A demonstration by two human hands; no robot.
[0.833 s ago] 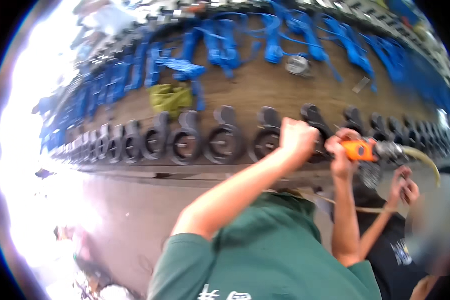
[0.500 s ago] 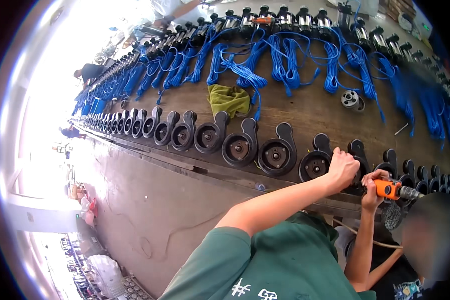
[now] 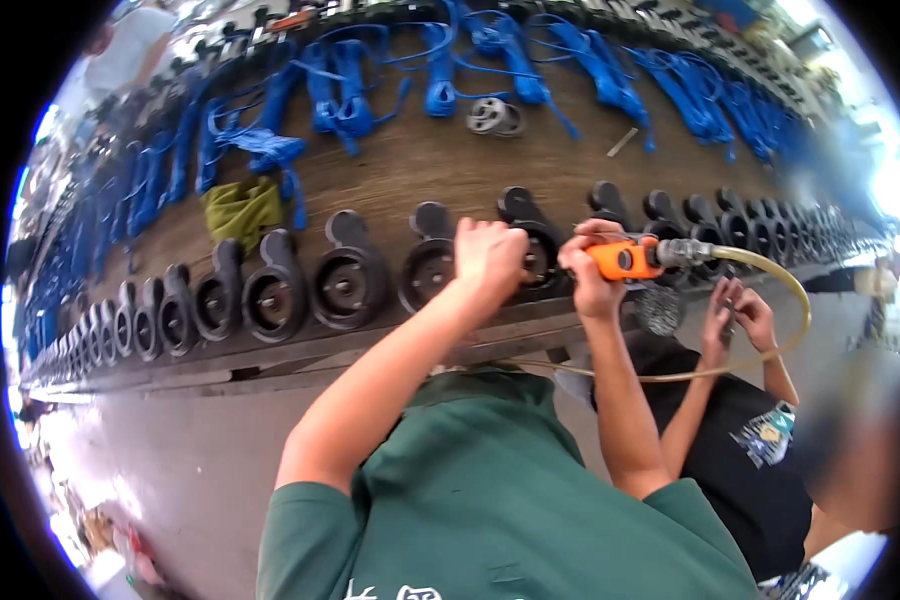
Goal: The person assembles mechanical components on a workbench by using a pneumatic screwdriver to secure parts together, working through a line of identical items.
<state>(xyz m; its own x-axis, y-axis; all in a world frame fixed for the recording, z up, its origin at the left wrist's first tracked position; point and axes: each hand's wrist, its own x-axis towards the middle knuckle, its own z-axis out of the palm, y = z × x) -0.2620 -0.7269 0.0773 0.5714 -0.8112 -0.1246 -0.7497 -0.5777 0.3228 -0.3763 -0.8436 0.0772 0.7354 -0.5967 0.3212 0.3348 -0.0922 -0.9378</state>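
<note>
My right hand (image 3: 592,268) is wrapped round an orange air-powered driver (image 3: 625,260). A metal fitting and yellowish air hose (image 3: 785,275) lead off its right end, while its front end points left toward a black round housing (image 3: 540,245). My left hand (image 3: 490,258) is closed in a fist at the left side of that housing; whatever its fingers hold is hidden. Left of it stands another black housing (image 3: 428,265), its open round face toward me with a metal stud in the middle. The driver's tip cannot be seen clearly.
More black housings (image 3: 350,280) line the bench's near edge. Blue cord bundles (image 3: 440,80) lie along the far side, with a green cloth (image 3: 242,208) and round metal part (image 3: 495,117) between. At my right, a person in black holds their hands (image 3: 735,315) near the bench.
The view has turned right, shifting the bench leftward in the picture. My hands stay close together at the housings. More of the hose and the other person's hands now show.
</note>
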